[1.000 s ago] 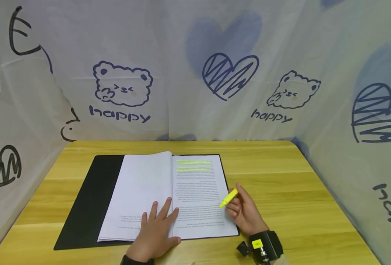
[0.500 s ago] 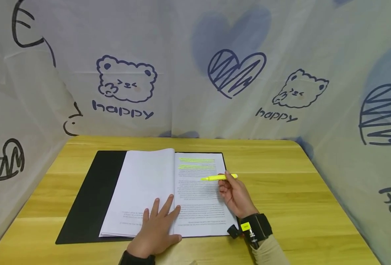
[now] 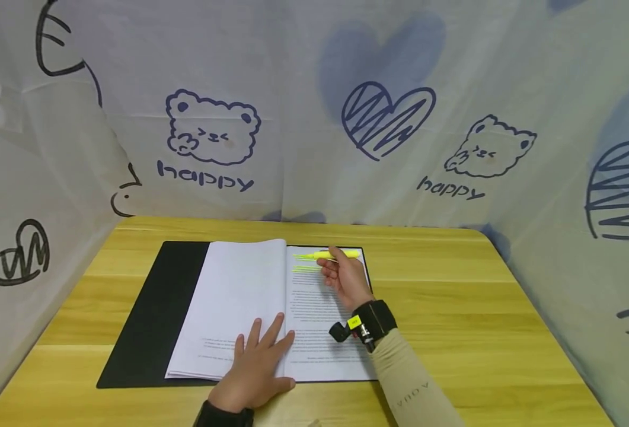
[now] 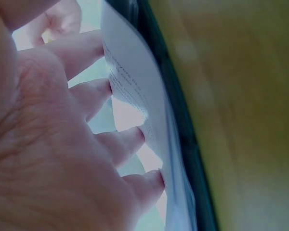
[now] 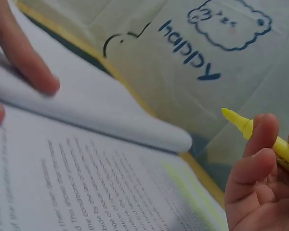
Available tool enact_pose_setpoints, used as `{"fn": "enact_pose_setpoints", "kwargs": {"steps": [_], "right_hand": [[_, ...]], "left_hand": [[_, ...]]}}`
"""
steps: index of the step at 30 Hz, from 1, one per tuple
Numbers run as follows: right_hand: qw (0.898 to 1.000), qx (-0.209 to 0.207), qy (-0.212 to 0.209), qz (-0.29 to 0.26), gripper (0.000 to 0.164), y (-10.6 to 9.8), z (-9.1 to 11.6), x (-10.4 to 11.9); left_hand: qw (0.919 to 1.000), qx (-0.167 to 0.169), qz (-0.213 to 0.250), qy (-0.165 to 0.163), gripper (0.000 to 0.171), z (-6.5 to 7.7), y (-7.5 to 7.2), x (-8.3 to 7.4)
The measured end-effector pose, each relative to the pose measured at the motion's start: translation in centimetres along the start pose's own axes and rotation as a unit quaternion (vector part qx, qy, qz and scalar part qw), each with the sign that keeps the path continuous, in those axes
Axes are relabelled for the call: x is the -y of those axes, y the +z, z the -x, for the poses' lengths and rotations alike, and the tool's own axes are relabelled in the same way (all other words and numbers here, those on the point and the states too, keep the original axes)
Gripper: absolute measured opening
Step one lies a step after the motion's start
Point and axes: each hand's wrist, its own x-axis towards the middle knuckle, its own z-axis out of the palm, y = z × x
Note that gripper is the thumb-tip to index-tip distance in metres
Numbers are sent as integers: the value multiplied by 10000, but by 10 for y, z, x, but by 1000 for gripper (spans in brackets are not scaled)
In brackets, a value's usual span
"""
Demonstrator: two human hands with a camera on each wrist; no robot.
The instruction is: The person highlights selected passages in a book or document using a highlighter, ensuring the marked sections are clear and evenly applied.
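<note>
We see a small desk corner, a place for reading and marking pages. There is a yellow wooden table (image 3: 453,296), and pale cloth (image 3: 303,178) hangs behind it and on both sides, like soft walls. On the cloth we find bear faces (image 3: 213,133), hearts (image 3: 389,118) and the word "happy" (image 3: 204,176), drawn in thick dark lines. On the table we see an open book (image 3: 245,284) with a black cover (image 3: 143,332), rows of small print and bright yellow lines (image 3: 306,269), and a yellow pen (image 3: 351,254) by the top of the right page. The cloth hides the room around it, so we can't say if this is a home, a school or an office.
</note>
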Motion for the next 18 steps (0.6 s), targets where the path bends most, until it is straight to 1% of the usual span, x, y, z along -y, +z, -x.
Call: {"fn": "enact_pose_setpoints", "kwargs": {"steps": [3, 5, 8, 10, 15, 18], "right_hand": [[9989, -171, -122, 421, 32, 6, -14, -7], [9962, -250, -252, 789, 32, 6, -21, -15], [9889, -250, -425, 1404, 33, 6, -27, -24], [9840, -223, -509, 1694, 31, 6, -30, -27], [9784, -186, -690, 1941, 25, 5, -32, -29], [9741, -78, -760, 2126, 23, 3, -32, -28]], "left_hand": [[10000, -14, -25, 6, 79, 0, 0, 1], [10000, 18, -22, -17, 80, 0, 1, 1], [10000, 30, -17, -30, 80, 0, 2, 2], [10000, 18, -8, -4, 80, 0, 2, 2], [9999, -15, 11, 118, 80, 1, 2, 3], [9999, -25, 33, 141, 80, 1, 1, 3]]}}
